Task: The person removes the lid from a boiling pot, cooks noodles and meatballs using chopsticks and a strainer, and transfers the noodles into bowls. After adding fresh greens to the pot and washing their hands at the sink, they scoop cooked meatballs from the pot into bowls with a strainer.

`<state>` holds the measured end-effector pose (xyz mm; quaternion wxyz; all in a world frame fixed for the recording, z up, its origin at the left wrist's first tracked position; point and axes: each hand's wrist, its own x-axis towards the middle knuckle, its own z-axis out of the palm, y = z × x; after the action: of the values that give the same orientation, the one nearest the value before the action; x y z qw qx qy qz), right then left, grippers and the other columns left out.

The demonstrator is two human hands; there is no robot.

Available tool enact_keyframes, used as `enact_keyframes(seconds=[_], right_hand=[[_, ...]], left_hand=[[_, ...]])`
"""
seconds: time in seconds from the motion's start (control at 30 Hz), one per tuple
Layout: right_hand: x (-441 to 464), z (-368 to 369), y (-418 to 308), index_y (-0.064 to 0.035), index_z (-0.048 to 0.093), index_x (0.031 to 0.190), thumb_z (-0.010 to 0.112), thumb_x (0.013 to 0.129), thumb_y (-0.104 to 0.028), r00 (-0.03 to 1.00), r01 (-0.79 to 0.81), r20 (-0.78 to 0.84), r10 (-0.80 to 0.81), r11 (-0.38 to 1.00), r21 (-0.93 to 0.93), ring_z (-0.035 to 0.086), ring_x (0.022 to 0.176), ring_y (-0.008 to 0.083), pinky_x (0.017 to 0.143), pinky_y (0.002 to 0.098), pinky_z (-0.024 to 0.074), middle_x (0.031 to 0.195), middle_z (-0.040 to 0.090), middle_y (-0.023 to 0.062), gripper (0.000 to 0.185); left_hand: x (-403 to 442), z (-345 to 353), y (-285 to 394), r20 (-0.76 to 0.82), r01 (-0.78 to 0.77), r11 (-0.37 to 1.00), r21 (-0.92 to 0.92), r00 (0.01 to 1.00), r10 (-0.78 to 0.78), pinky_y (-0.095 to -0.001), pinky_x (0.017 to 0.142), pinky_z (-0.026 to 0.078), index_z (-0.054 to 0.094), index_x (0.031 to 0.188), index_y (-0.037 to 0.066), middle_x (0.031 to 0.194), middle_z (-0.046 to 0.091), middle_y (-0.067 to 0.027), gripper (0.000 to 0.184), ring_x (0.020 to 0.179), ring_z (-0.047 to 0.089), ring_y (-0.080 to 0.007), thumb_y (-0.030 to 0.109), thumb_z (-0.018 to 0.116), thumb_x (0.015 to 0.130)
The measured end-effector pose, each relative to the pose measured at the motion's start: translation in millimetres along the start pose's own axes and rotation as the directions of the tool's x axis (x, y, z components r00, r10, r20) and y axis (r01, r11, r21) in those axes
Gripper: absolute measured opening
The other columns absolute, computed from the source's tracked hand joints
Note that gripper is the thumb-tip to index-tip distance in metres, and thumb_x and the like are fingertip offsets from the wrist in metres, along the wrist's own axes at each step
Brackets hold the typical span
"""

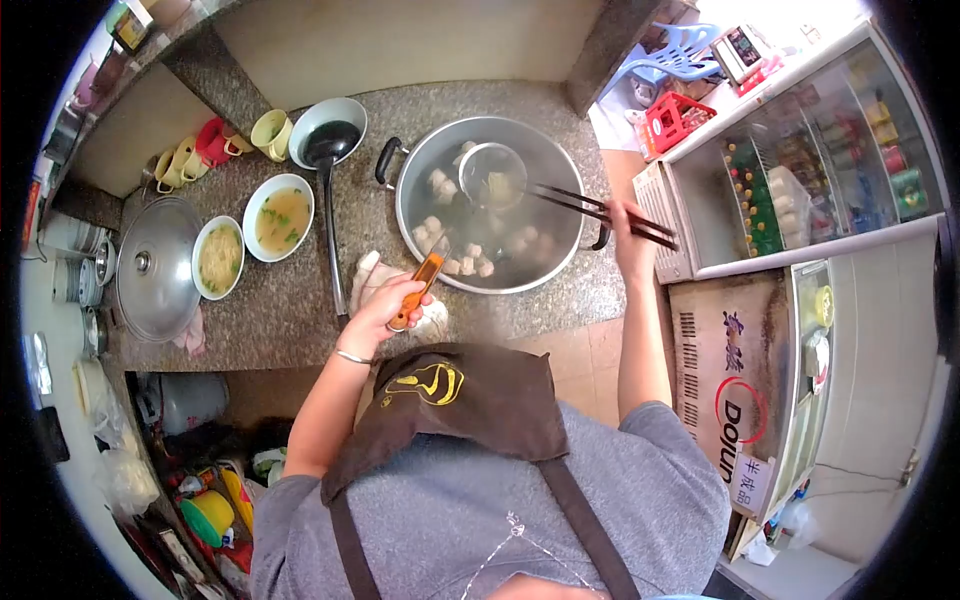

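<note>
My left hand (393, 303) is closed around an orange handle (428, 277) at the near left rim of a large metal pot (402, 205). Its metal shaft points into the pot toward a round strainer (492, 177) in the cloudy liquid; steam hides the join. Pale chunks (470, 263) float in several clusters. In my right hand (631, 240), long dark chopsticks (580, 201) reach over the pot's right side, tips near the strainer. Under my left hand lies a pale cloth (432, 318).
Left of the pot, a black ladle (331, 230) leans in a bowl (351, 110) of dark liquid. Two soup bowls (280, 217) (218, 257), a metal lid (160, 268) and several cups (270, 134) stand farther left. A glass-fronted fridge (700, 215) is on the right.
</note>
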<state>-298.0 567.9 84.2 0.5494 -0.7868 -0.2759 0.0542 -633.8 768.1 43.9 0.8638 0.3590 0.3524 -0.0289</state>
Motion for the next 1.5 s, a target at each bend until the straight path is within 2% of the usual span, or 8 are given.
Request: enact_keyframes(seconds=[0.33, 0.57, 0.63, 0.8, 0.9, 0.97, 1.27, 1.5], right_hand=[[-7.6, -20.6, -61.4, 0.0029, 0.063, 0.094, 0.054, 0.091, -0.017, 0.992, -0.049, 0.123, 0.025, 0.978, 0.203, 0.062, 0.075, 0.0136, 0.071, 0.0265, 0.0508, 0.084, 0.065, 0.0079, 0.022], [1.3, -15.2, -91.2, -0.0004, 0.060, 0.097, 0.053, 0.092, -0.022, 0.991, 0.022, -0.127, 0.051, 0.855, 0.518, 0.061, 0.080, 0.0158, 0.072, 0.0279, 0.0530, 0.093, 0.060, 0.0069, 0.023], [10.0, -9.7, -68.1, -0.0001, 0.060, 0.098, 0.053, 0.092, -0.021, 0.997, 0.035, -0.077, 0.007, 0.849, 0.528, 0.061, 0.081, 0.0160, 0.072, 0.0281, 0.0532, 0.092, 0.060, 0.0079, 0.023], [2.5, 27.6, -67.4, 0.0019, 0.057, 0.103, 0.053, 0.092, -0.021, 0.998, -0.052, 0.069, 0.014, 0.796, 0.603, 0.062, 0.085, 0.0185, 0.074, 0.0308, 0.0555, 0.096, 0.062, 0.0116, 0.026], [0.8, 47.2, -77.0, 0.0004, 0.057, 0.099, 0.053, 0.092, -0.023, 0.995, -0.068, 0.103, 0.008, 0.798, 0.599, 0.060, 0.082, 0.0158, 0.071, 0.0298, 0.0545, 0.095, 0.060, 0.0096, 0.025], [1.8, 55.0, -78.4, 0.0016, 0.057, 0.101, 0.053, 0.092, -0.023, 0.991, -0.070, 0.133, -0.011, 0.803, 0.592, 0.061, 0.084, 0.0171, 0.072, 0.0305, 0.0550, 0.096, 0.060, 0.0108, 0.026], [2.2, 57.7, -76.9, 0.0024, 0.059, 0.099, 0.055, 0.091, -0.024, 0.992, -0.007, 0.106, -0.062, 0.835, 0.550, 0.059, 0.083, 0.0158, 0.073, 0.0290, 0.0546, 0.093, 0.060, 0.0101, 0.028], [-10.9, 14.6, -72.3, -0.0006, 0.057, 0.101, 0.054, 0.092, -0.027, 0.999, 0.002, -0.029, 0.016, 0.843, 0.538, 0.060, 0.081, 0.0162, 0.072, 0.0285, 0.0529, 0.092, 0.060, 0.0088, 0.028]], left_hand=[[-71.8, -7.8, -1.6, -0.017, -0.080, 0.994, -0.077, 0.997, 0.079, -0.0194, 0.038, 0.037, 0.048, 0.115, 0.006, 0.073, 0.051, -0.0027, 0.024, 0.045, 0.043, -0.0064, 0.016, 0.045, 0.092], [-171.8, -37.8, -21.7, -0.216, -0.258, 0.960, -0.105, 0.949, 0.231, -0.0191, 0.035, 0.034, 0.039, 0.132, 0.007, 0.072, 0.050, -0.0016, 0.043, 0.041, 0.041, -0.0055, 0.017, 0.047, 0.091], [-205.5, -48.2, -31.9, -0.335, -0.356, 0.926, -0.126, 0.894, 0.298, -0.0192, 0.036, 0.034, 0.038, 0.134, 0.007, 0.072, 0.050, -0.0012, 0.046, 0.042, 0.042, -0.0056, 0.016, 0.048, 0.090], [-261.5, -63.7, -51.6, -0.746, -0.334, 0.858, 0.390, 0.432, 0.507, -0.0199, 0.040, 0.036, 0.044, 0.133, 0.011, 0.067, 0.050, 0.0019, 0.047, 0.044, 0.042, -0.0046, 0.010, 0.051, 0.087], [-269.7, -83.6, -71.2, -0.796, -0.207, 0.827, 0.522, 0.229, 0.560, -0.0234, 0.044, 0.039, 0.044, 0.133, 0.010, 0.064, 0.051, -0.0012, 0.048, 0.046, 0.044, -0.0083, 0.011, 0.052, 0.085], [-271.3, -89.4, -78.2, -0.725, 0.225, 0.699, 0.679, 0.053, 0.687, -0.0321, 0.053, 0.045, 0.045, 0.132, 0.011, 0.068, 0.057, -0.0105, 0.050, 0.051, 0.054, -0.0203, 0.012, 0.053, 0.082], [-266.8, -105.7, -77.1, -0.621, 0.487, 0.583, 0.650, -0.103, 0.777, -0.0448, 0.066, 0.048, 0.050, 0.127, 0.014, 0.080, 0.059, -0.0171, 0.050, 0.072, 0.059, -0.0341, 0.013, 0.054, 0.078], [-228.3, -85.2, -72.2, -0.537, 0.271, 0.531, 0.803, -0.057, 0.841, -0.0382, 0.066, 0.047, 0.047, 0.131, 0.014, 0.080, 0.058, -0.0147, 0.054, 0.071, 0.059, -0.0312, 0.011, 0.058, 0.079]])
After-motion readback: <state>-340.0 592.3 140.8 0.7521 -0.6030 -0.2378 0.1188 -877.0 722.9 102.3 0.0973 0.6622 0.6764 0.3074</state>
